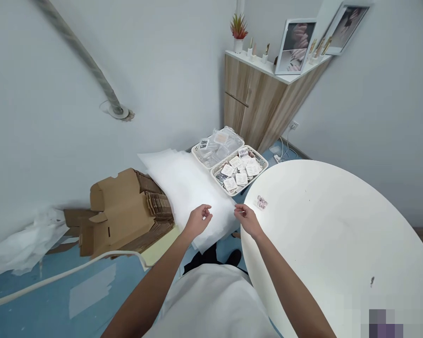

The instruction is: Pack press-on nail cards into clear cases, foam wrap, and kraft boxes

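My left hand point(198, 219) and my right hand point(246, 218) are held close together over a stack of white foam sheets point(183, 185), at the left edge of a round white table point(338, 234). Both hands have their fingers curled in a pinch; whether they pinch the edge of a sheet I cannot make out. A small clear packet of pink press-on nails point(261, 203) lies on the table just right of my right hand, untouched.
Two white baskets sit beyond the sheets: one with small printed packets point(240, 170), one with clear plastic bags point(217, 145). Flattened cardboard boxes point(127, 213) lie on the blue floor at left. A wooden cabinet point(261, 101) stands in the corner.
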The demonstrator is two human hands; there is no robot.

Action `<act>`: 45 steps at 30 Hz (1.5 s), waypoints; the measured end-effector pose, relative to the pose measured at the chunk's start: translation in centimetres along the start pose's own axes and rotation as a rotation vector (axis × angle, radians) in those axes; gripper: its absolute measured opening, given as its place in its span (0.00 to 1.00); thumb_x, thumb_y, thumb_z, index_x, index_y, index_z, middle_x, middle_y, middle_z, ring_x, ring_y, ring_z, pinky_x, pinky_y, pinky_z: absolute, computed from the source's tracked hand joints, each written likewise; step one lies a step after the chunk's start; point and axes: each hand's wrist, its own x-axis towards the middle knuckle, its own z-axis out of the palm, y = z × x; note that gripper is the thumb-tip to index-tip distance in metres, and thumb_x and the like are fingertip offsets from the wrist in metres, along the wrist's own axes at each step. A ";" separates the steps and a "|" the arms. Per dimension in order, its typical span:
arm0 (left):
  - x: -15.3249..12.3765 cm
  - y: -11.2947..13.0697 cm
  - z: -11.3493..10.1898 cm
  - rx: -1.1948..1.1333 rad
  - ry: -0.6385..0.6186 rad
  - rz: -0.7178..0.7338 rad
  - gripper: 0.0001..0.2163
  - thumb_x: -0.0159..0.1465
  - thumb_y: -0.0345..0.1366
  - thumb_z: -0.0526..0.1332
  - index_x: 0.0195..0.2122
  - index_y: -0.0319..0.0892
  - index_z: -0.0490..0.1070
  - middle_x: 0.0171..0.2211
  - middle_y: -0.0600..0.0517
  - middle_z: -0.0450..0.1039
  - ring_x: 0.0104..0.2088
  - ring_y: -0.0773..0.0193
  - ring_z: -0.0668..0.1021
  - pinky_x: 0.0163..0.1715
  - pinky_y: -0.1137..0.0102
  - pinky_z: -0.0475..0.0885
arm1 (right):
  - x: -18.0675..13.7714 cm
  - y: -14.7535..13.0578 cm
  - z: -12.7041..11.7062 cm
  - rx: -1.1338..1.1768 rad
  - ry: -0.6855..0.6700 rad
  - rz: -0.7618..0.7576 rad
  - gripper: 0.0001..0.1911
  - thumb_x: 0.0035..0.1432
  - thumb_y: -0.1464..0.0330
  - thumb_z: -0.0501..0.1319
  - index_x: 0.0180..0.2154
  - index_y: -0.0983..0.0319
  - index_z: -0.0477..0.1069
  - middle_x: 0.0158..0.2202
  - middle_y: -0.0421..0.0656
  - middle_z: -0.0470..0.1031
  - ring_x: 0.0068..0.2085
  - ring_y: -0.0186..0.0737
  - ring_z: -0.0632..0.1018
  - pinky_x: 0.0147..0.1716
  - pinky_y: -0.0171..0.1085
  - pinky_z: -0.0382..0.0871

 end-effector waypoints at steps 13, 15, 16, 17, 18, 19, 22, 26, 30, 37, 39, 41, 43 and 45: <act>24.9 2.7 -1.5 0.016 0.046 0.054 0.25 0.53 0.34 0.60 0.52 0.37 0.59 0.51 0.42 0.63 0.51 0.55 0.68 0.50 0.62 0.62 | 19.1 -6.5 1.1 -0.423 0.189 -0.077 0.22 0.49 0.66 0.57 0.48 0.60 0.62 0.46 0.46 0.68 0.35 0.38 0.73 0.39 0.42 0.67; 26.8 2.5 -1.4 0.014 0.010 0.031 0.27 0.52 0.34 0.61 0.53 0.38 0.57 0.52 0.42 0.62 0.51 0.55 0.68 0.50 0.63 0.62 | 21.0 -7.1 1.4 -0.413 0.226 -0.105 0.22 0.49 0.66 0.57 0.49 0.60 0.61 0.49 0.47 0.66 0.35 0.37 0.73 0.40 0.42 0.67; 27.5 2.5 -1.3 0.012 -0.003 0.020 0.27 0.52 0.33 0.61 0.54 0.38 0.57 0.52 0.42 0.62 0.50 0.55 0.68 0.50 0.63 0.62 | 21.9 -7.2 1.5 -0.404 0.237 -0.114 0.23 0.49 0.66 0.57 0.49 0.60 0.61 0.49 0.47 0.65 0.35 0.37 0.73 0.40 0.41 0.67; 28.2 2.4 -1.2 0.008 -0.020 0.012 0.27 0.52 0.32 0.61 0.54 0.38 0.56 0.52 0.42 0.63 0.50 0.56 0.69 0.50 0.63 0.62 | 22.7 -7.3 1.7 -0.394 0.243 -0.115 0.24 0.48 0.67 0.57 0.50 0.61 0.60 0.50 0.47 0.65 0.35 0.37 0.73 0.40 0.41 0.67; 28.7 2.3 -1.1 0.003 -0.035 0.005 0.27 0.52 0.32 0.61 0.54 0.37 0.57 0.50 0.43 0.64 0.49 0.56 0.69 0.50 0.64 0.62 | 23.4 -7.4 1.9 -0.385 0.244 -0.111 0.25 0.48 0.68 0.57 0.50 0.61 0.59 0.50 0.47 0.64 0.35 0.37 0.73 0.41 0.41 0.67; 29.2 2.2 -1.0 -0.003 -0.050 -0.001 0.26 0.52 0.31 0.61 0.53 0.37 0.57 0.49 0.43 0.65 0.49 0.56 0.69 0.51 0.64 0.61 | 24.1 -7.3 2.0 -0.379 0.239 -0.102 0.27 0.47 0.68 0.58 0.51 0.61 0.58 0.51 0.47 0.64 0.36 0.37 0.73 0.41 0.41 0.67; 30.3 1.8 -0.6 -0.017 -0.075 -0.027 0.27 0.52 0.28 0.60 0.53 0.36 0.56 0.47 0.44 0.67 0.51 0.56 0.67 0.53 0.63 0.60 | 25.8 -6.8 2.4 -0.368 0.220 -0.072 0.32 0.47 0.69 0.59 0.55 0.62 0.53 0.51 0.48 0.63 0.38 0.40 0.73 0.42 0.43 0.66; 30.7 1.0 -0.1 -0.063 -0.065 -0.046 0.27 0.51 0.26 0.60 0.54 0.37 0.56 0.47 0.44 0.66 0.52 0.55 0.66 0.53 0.63 0.59 | 27.3 -5.8 2.7 -0.345 0.237 -0.063 0.34 0.45 0.70 0.59 0.56 0.64 0.52 0.50 0.50 0.65 0.38 0.42 0.73 0.43 0.45 0.65; 30.3 0.5 0.3 -0.147 -0.018 -0.077 0.28 0.49 0.25 0.61 0.54 0.37 0.57 0.48 0.43 0.66 0.47 0.56 0.70 0.51 0.63 0.61 | 27.4 -5.6 3.0 -0.286 0.269 -0.117 0.30 0.46 0.71 0.57 0.53 0.62 0.57 0.50 0.49 0.65 0.39 0.42 0.71 0.43 0.44 0.65; 28.9 1.1 0.8 -0.393 0.146 -0.042 0.29 0.48 0.23 0.57 0.53 0.42 0.56 0.54 0.45 0.58 0.48 0.60 0.68 0.47 0.66 0.64 | 26.4 -6.8 3.4 -0.227 0.331 -0.230 0.20 0.49 0.68 0.57 0.47 0.62 0.62 0.43 0.47 0.68 0.35 0.37 0.70 0.39 0.41 0.66; 28.3 1.7 0.7 -0.418 0.191 0.014 0.28 0.48 0.22 0.57 0.52 0.43 0.56 0.53 0.47 0.59 0.50 0.60 0.67 0.48 0.65 0.63 | 25.8 -7.1 3.3 -0.237 0.373 -0.263 0.17 0.50 0.66 0.56 0.44 0.62 0.65 0.42 0.47 0.68 0.35 0.37 0.70 0.40 0.41 0.65; 27.3 2.5 0.4 -0.409 0.235 0.063 0.28 0.48 0.23 0.57 0.52 0.44 0.56 0.53 0.48 0.60 0.51 0.60 0.65 0.49 0.64 0.61 | 24.5 -7.3 2.9 -0.218 0.398 -0.305 0.15 0.52 0.64 0.55 0.43 0.62 0.66 0.41 0.46 0.68 0.34 0.36 0.69 0.39 0.40 0.65; 25.6 3.5 0.1 -0.384 0.288 0.103 0.28 0.48 0.24 0.59 0.51 0.45 0.58 0.53 0.48 0.59 0.53 0.59 0.63 0.50 0.63 0.60 | 22.4 -7.5 2.0 -0.182 0.389 -0.344 0.16 0.53 0.62 0.54 0.43 0.61 0.66 0.41 0.45 0.69 0.32 0.35 0.69 0.38 0.39 0.65; 23.2 4.9 0.2 -0.379 0.313 0.137 0.26 0.48 0.27 0.61 0.50 0.45 0.61 0.53 0.48 0.60 0.52 0.58 0.64 0.50 0.63 0.60 | 19.3 -7.5 0.5 -0.149 0.353 -0.375 0.17 0.53 0.61 0.54 0.43 0.61 0.67 0.40 0.44 0.70 0.32 0.35 0.69 0.37 0.38 0.66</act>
